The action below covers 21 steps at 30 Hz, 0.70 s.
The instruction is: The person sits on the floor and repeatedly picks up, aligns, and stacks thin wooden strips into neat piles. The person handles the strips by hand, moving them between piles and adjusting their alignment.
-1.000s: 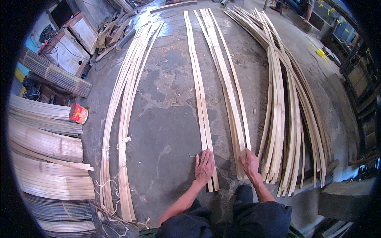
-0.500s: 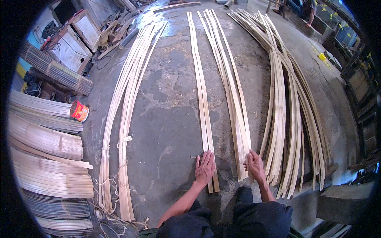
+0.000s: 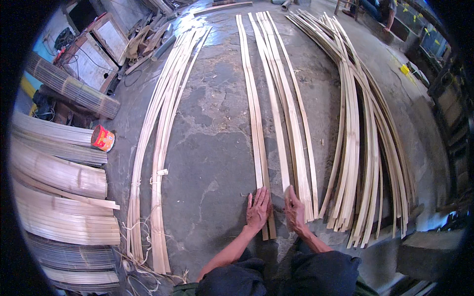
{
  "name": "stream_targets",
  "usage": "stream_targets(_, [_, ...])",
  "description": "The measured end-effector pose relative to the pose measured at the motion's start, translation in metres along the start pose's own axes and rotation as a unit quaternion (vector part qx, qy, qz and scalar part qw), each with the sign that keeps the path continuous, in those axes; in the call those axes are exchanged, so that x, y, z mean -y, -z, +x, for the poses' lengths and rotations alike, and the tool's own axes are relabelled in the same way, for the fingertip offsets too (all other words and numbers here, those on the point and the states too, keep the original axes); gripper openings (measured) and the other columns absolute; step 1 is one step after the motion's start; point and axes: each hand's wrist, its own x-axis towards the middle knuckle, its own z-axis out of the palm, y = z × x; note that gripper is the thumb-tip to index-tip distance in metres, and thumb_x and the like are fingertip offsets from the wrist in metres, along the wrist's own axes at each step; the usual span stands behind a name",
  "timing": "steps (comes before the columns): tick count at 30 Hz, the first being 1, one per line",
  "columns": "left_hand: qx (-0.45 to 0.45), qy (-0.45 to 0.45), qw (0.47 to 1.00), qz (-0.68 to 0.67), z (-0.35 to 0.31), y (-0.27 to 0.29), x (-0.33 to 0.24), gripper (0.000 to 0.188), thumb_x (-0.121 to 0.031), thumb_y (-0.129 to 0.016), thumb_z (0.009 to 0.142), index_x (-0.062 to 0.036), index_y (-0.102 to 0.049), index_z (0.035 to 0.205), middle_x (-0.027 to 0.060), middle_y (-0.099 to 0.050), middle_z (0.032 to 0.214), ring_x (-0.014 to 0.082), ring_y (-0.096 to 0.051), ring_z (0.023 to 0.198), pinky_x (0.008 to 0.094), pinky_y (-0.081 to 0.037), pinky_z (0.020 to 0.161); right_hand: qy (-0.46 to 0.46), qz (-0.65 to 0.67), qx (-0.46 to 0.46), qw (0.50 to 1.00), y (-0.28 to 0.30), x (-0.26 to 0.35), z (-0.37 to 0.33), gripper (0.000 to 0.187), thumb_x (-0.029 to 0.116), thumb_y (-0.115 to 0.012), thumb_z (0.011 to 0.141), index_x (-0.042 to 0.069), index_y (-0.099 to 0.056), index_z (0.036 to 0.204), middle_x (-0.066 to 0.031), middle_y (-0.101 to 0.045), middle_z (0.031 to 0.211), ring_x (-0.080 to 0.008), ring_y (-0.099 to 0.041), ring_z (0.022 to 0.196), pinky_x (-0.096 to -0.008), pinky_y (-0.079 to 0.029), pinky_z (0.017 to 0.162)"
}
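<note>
Two long, pale bamboo strips [image 3: 255,133] lie side by side on the floor, running away from me. My left hand [image 3: 257,209] rests on their near ends, fingers stretched out flat. Just to the right, my right hand [image 3: 295,209] has its fingers closed around the near end of a single bamboo strip [image 3: 278,133]; the tip is partly hidden by the hand. Right of that hand lies a small group of loose strips [image 3: 297,148], some overlapping.
A large fanned pile of strips [image 3: 350,148] lies at the right. Tied strip bundles [image 3: 160,197] lie to the left, and rolled slat mats [image 3: 64,217] line the left edge near a red tub [image 3: 102,138]. Another person [image 3: 380,12] is at the far right.
My right hand has moved left, bringing one strip away from the small group and closer to the two under my left hand. The left hand stays on its strips.
</note>
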Motion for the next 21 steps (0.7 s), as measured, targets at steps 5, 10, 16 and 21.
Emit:
stream_targets(5, [-0.013,0.002,1.000,-0.005,0.003,0.001,-0.003,0.051,-0.025,-0.047,0.098,-0.0067,-0.039,0.145,0.0076,-0.034,0.154,0.0233,-0.029,0.144,0.0491,-0.019,0.117,0.069,-0.140,0.023,0.987,-0.027,-0.027,-0.002,0.050,0.021,-0.051,0.101,0.012,-0.037,0.148,-0.0135,-0.054,0.071,-0.0113,-0.049,0.064,-0.0293,-0.048,0.059])
stream_targets(10, [-0.019,0.008,1.000,0.001,-0.001,-0.001,0.001,0.051,-0.025,-0.048,0.098,-0.0066,-0.040,0.145,0.0070,-0.034,0.154,0.0226,-0.029,0.144,0.0486,-0.019,0.117,0.060,-0.180,0.061,0.980,-0.030,-0.008,-0.006,0.048,0.024,-0.050,0.100,0.010,-0.038,0.145,-0.0319,-0.060,0.088,-0.0425,-0.066,0.087,-0.0410,-0.051,0.069])
stream_targets(16, [-0.008,0.009,1.000,-0.015,0.000,0.003,-0.002,0.052,-0.025,-0.050,0.097,-0.0061,-0.039,0.145,0.0068,-0.033,0.155,0.0223,-0.030,0.143,0.0485,-0.019,0.117,0.029,-0.196,0.072,0.977,-0.027,0.001,-0.006,0.051,0.025,-0.050,0.100,0.008,-0.036,0.145,-0.0332,-0.060,0.089,-0.0459,-0.064,0.090,-0.0436,-0.050,0.069])
stream_targets(21, [-0.012,0.008,1.000,-0.015,0.001,0.002,0.000,0.054,-0.026,-0.050,0.096,-0.0058,-0.039,0.145,0.0071,-0.034,0.154,0.0227,-0.030,0.143,0.0489,-0.019,0.117,0.001,-0.181,0.046,0.982,-0.030,0.002,-0.006,0.047,0.024,-0.050,0.100,0.006,-0.040,0.143,-0.0316,-0.060,0.085,-0.0432,-0.066,0.075,-0.0427,-0.049,0.065])
